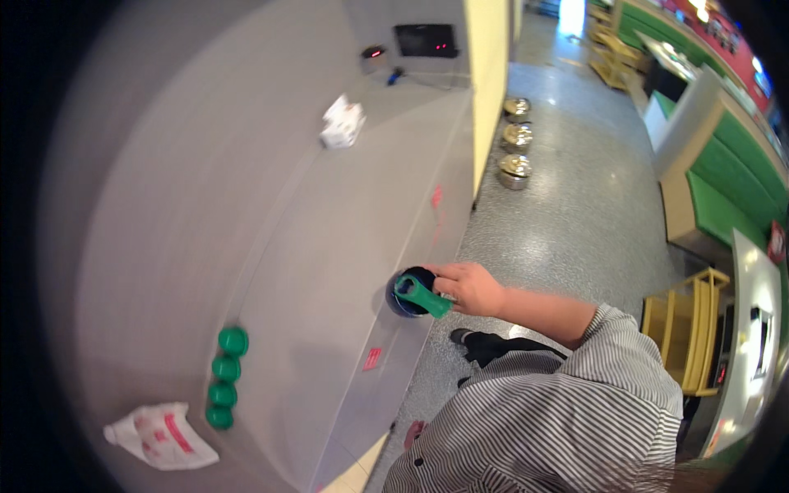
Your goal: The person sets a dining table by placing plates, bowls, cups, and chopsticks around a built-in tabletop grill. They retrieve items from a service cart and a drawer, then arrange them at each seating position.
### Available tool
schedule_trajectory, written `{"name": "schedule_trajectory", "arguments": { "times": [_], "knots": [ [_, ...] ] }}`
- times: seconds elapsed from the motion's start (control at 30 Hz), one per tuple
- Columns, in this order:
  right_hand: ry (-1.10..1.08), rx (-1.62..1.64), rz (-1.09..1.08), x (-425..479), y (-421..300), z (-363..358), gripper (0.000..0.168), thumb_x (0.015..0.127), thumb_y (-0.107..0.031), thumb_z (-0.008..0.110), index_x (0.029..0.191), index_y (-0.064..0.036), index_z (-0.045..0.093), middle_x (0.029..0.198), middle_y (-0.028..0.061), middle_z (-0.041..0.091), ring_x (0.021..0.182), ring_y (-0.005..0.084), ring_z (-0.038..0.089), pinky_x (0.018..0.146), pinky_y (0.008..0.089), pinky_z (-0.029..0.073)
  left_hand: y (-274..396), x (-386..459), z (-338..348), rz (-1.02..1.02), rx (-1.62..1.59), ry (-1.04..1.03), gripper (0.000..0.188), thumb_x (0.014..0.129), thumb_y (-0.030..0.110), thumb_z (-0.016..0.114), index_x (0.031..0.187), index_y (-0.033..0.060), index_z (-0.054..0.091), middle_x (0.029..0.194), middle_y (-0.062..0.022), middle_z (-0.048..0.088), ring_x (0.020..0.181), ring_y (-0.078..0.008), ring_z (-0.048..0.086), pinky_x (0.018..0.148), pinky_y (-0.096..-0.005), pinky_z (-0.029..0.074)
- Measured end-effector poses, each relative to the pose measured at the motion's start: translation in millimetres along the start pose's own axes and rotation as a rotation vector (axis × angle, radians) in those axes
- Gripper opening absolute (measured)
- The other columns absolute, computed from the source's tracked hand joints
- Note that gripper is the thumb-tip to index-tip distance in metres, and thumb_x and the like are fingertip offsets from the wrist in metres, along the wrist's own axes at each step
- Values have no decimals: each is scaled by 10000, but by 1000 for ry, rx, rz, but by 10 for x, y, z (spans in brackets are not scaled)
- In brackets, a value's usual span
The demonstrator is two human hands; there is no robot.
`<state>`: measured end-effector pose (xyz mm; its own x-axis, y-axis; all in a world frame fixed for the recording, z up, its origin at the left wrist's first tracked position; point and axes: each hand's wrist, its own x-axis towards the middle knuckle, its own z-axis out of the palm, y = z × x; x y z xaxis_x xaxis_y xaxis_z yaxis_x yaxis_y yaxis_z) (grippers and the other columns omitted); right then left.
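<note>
My right hand (468,288) reaches over the front edge of a grey counter (296,271). Its fingers are closed at the side of a dark round jug (397,305) with a green handle-like piece (425,296) across its top. Whether the jug stands on the counter or hangs just above it, I cannot tell. Only part of my left hand (416,433) shows, low beside my striped shirt, and its fingers are mostly hidden. Further along the counter, against the wall, several green cups or bowls (226,368) line up in a row.
A white packet with red print (163,437) lies beyond the green row. At the counter's other end are a white tissue pack (343,123), a small round device (373,54) and a black box (425,40). Three lidded metal pots (515,169) stand on the floor near a green booth seat (718,209).
</note>
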<state>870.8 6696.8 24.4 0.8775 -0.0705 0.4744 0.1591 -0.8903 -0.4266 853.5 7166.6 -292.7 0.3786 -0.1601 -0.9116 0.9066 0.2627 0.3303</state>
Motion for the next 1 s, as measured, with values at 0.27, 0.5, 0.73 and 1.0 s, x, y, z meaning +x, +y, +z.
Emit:
{"name": "schedule_trajectory", "arguments": {
  "times": [0.27, 0.5, 0.73, 1.0],
  "knots": [
    [114, -118, 198, -1008, 627, -1068, 244, 726, -178, 696, 894, -67, 558, 1296, 132, 574, 906, 285, 643, 772, 403, 534, -160, 9, 1750, 2, 525, -198, 294, 941, 93, 535, 1216, -10, 521, 1092, -163, 618, 954, -246, 627, 835, -376, 531],
    [199, -197, 383, -2019, 1881, -2111, 207, 721, -136, 690, 870, -86, 556, 1297, 107, 585, 865, 296, 642, 735, 399, 530, -806, 229, 3833, 68, 838, -301, 302, 929, 79, 556, 1213, -19, 530, 1088, -184, 633, 916, -242, 657, 789, -362, 558],
    [305, -196, 673, -2780, 2946, -2962, 228, 696, -113, 712, 874, -95, 570, 1289, 102, 602, 944, 308, 651, 761, 387, 538, -1260, 102, 5990, 240, 1318, -459, 275, 903, 49, 587, 1167, -26, 575, 1098, -211, 655, 909, -251, 688, 734, -351, 581],
    [324, -145, 852, -2602, 4193, -3356, 244, 675, -132, 776, 856, -102, 616, 1233, 143, 636, 967, 327, 656, 787, 402, 534, -1573, 793, 7946, 252, 1631, -432, 218, 862, 136, 586, 1044, 25, 634, 1029, -194, 673, 878, -285, 677, 733, -401, 554]
  ]
}}
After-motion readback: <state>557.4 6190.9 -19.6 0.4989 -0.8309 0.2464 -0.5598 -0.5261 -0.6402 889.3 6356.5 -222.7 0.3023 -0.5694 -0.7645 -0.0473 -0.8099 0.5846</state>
